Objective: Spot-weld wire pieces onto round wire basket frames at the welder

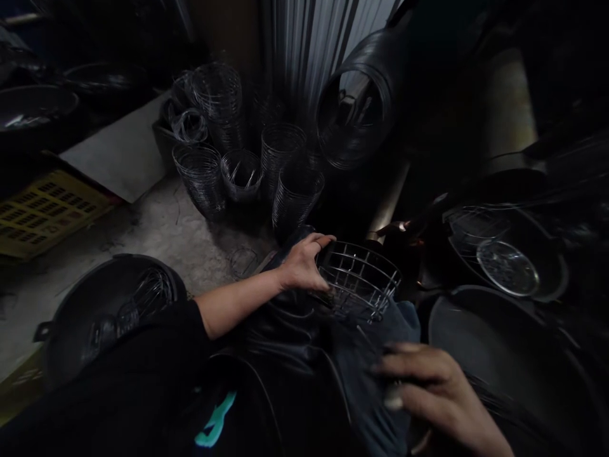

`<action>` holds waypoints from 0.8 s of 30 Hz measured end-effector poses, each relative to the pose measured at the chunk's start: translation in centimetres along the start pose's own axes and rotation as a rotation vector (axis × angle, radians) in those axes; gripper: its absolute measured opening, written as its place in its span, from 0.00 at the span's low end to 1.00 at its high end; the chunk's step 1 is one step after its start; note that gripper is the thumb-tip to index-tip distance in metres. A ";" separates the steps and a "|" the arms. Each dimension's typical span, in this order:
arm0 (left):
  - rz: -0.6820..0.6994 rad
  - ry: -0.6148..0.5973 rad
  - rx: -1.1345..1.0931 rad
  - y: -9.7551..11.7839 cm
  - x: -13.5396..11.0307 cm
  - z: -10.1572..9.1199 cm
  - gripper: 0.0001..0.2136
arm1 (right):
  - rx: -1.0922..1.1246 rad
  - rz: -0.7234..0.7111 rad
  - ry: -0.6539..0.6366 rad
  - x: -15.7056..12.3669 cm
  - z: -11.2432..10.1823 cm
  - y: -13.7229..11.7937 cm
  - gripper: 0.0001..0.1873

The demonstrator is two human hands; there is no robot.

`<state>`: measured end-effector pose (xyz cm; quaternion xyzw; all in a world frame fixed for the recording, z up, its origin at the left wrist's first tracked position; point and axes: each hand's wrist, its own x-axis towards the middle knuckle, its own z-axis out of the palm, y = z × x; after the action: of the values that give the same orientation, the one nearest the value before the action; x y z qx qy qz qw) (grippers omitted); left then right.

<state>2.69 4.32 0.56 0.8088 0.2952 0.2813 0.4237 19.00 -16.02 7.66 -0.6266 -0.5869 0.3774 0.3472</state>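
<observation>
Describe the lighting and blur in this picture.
Head view: dim overall, nearly black at the upper right; head view: right grip blurred, left grip and wire basket sharper; head view: ribbed sheet at the top catches pale light.

The person wore a black top whose left sleeve (157, 346) stopped around the elbow, leaving the forearm (242, 301) bare. A bright turquoise mark (216, 422), curved like a loose ribbon, stood out low on the dark clothing. Over the lap I saw a black, leathery covering (285, 339), glossy along its creases, with a thin, paler line running down its edge. Blue-grey, denim-like cloth (371, 381) covered the leg beside it. Both hands were ungloved: a thin dark band (320, 244) crossed one finger of the left hand (304, 263), while the right hand (438, 381) was too blurred for finer detail.
</observation>
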 end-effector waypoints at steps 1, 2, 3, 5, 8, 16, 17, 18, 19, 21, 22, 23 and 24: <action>-0.018 0.007 0.004 0.1 0.1 0.2 0.48 | 0.054 -0.008 -0.032 -0.6 0.4 0.2 0.17; -0.028 0.011 0.011 0.3 0.2 0.5 0.48 | 0.129 -0.006 -0.077 -0.8 0.9 0.3 0.19; -0.031 0.011 0.017 0.5 0.2 0.9 0.48 | 0.218 -0.004 -0.127 -0.6 1.6 0.3 0.20; -0.021 0.002 0.029 1.2 0.1 1.6 0.49 | 0.376 0.020 -0.201 0.6 3.4 0.1 0.20; 0.006 -0.031 0.052 2.2 -0.5 2.5 0.49 | 0.541 0.117 -0.227 3.3 6.4 -0.1 0.15; -0.006 -0.065 0.071 2.6 -1.9 2.6 0.48 | 0.835 0.325 -0.341 4.2 10.1 0.5 0.16; -0.012 -0.066 0.067 2.4 -1.9 2.3 0.48 | 0.821 0.332 -0.312 3.8 9.7 0.5 0.16; -0.022 -0.066 0.060 2.2 -1.8 2.1 0.49 | 0.804 0.343 -0.276 3.4 9.2 0.3 0.16; -0.033 -0.061 0.051 1.9 -1.8 1.8 0.49 | 0.794 0.363 -0.241 3.0 8.6 0.1 0.16; -0.054 -0.043 0.032 1.5 -1.7 1.3 0.49 | 0.813 0.414 -0.172 2.3 7.5 -0.3 0.16; -0.063 -0.030 0.024 1.4 -1.7 1.0 0.48 | 0.837 0.436 -0.140 2.0 7.1 -0.4 0.16; -0.073 -0.017 0.016 1.2 -1.6 0.8 0.48 | 0.859 0.452 -0.106 1.7 6.7 -0.5 0.17; -0.083 -0.007 0.008 1.2 -1.6 0.6 0.48 | 0.870 0.460 -0.073 1.5 6.5 -0.4 0.18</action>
<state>2.32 2.30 0.94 0.7984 0.3280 0.2598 0.4329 13.13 -14.55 4.86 -0.5234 -0.2331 0.6760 0.4634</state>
